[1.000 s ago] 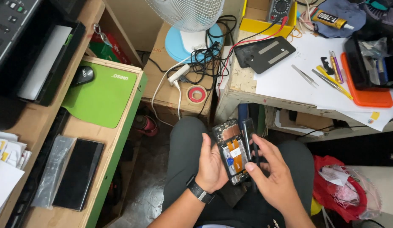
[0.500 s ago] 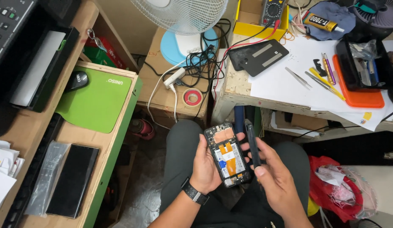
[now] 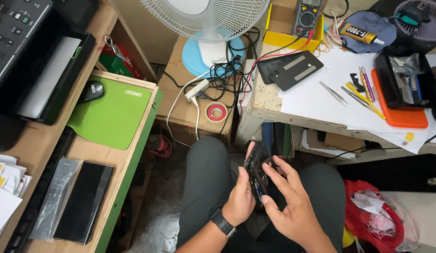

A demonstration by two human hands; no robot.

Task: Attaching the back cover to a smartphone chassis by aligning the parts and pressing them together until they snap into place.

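Holding: the left hand point(image 3: 240, 201) grips an opened phone point(image 3: 257, 173) from the left, thumb up along its near edge, fingers wrapped behind it; the phone is turned nearly edge-on to the camera, above the lap.
Right hand: the right hand point(image 3: 290, 199) lies against the phone's right side, fingers spread and half curled; index and middle fingertips point(image 3: 267, 167) touch the upper edge, the thumb presses lower down. It is pressed to the phone, not fully closed round it.
Phone position: between both knees, below the front edge of the workbench point(image 3: 321, 122) and just short of it.
Wrist: a dark watch point(image 3: 223, 222) sits on the left wrist.
Left edge: a wooden desk with a green-painted edge point(image 3: 130, 173) runs down the left; a green mat point(image 3: 112, 115), a black mouse point(image 3: 91, 90) and a flat black slab point(image 3: 84, 201) lie on it.
Right edge: a red plastic bag point(image 3: 379, 213) sits close beside the right thigh.
Ahead: a cardboard box point(image 3: 190, 105) carries a fan base point(image 3: 211, 54), tangled cables and a red tape roll point(image 3: 216, 112), near the left knee.
Bench top: tweezers point(image 3: 334, 93), an orange tray point(image 3: 396, 107), a black pad point(image 3: 289, 69) and a multimeter point(image 3: 308, 16) lie well apart from the hands.
Open room: a strip of bare floor point(image 3: 164, 206) lies between the desk edge and the left leg; the space over the lap is open on all sides of the hands.
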